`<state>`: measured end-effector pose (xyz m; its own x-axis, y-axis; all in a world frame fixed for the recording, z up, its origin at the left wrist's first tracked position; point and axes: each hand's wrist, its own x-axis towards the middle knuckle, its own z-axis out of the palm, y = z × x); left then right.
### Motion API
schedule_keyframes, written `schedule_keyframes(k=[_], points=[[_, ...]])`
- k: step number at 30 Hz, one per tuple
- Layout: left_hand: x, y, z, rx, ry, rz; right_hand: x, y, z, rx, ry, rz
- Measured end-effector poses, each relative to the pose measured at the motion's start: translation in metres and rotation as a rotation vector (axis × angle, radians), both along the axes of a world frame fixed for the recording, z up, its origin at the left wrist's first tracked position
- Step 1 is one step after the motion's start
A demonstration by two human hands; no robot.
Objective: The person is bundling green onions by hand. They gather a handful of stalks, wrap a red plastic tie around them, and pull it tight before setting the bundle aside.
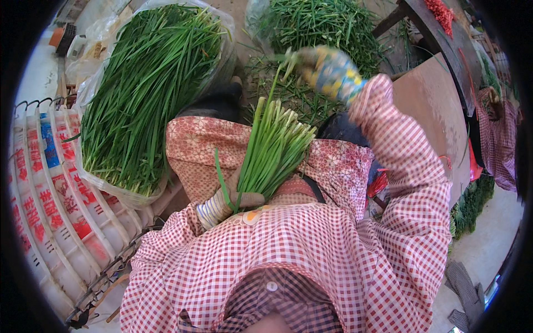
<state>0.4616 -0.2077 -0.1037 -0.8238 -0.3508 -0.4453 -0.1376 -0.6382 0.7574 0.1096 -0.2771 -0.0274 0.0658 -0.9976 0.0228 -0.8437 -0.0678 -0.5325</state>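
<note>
My left hand (221,206), in a pale glove with a striped cuff, is closed round a bunch of garlic chives (269,152) over my lap. The pale stalk ends point up and away from me, and one loose leaf bends out to the left. My right hand (327,69), in a blue and yellow patterned glove, is raised beyond the bunch and blurred by motion. Pale chive scraps (288,60) show at its fingertips. A single long stalk (275,83) stands out of the bunch toward those fingers.
A large pile of chives (152,89) lies in clear plastic at my left, beside a white slatted crate (72,205). Green trimmings (327,28) heap up ahead. A brown board (433,105) and a dark bench (444,39) stand at right.
</note>
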Motion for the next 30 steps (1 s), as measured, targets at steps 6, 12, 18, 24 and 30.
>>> schedule_keyframes(k=[6, 12, 18, 24, 30], points=[[-0.001, -0.013, 0.030, 0.140, -0.045, -0.057, -0.089, -0.043, 0.026, 0.080, 0.641, -0.360], [0.007, -0.012, 0.042, 0.205, -0.037, -0.049, -0.059, 0.000, -0.075, -0.060, -0.091, 0.566], [0.008, -0.010, 0.039, 0.086, -0.075, -0.121, 0.045, 0.022, -0.042, 0.628, -1.066, 0.347], [0.010, -0.010, 0.040, 0.046, -0.090, -0.135, 0.038, 0.026, -0.020, 0.873, -0.900, 0.158], [0.011, -0.007, 0.041, -0.015, -0.102, -0.134, -0.067, -0.006, -0.051, 1.161, -2.020, 0.150]])
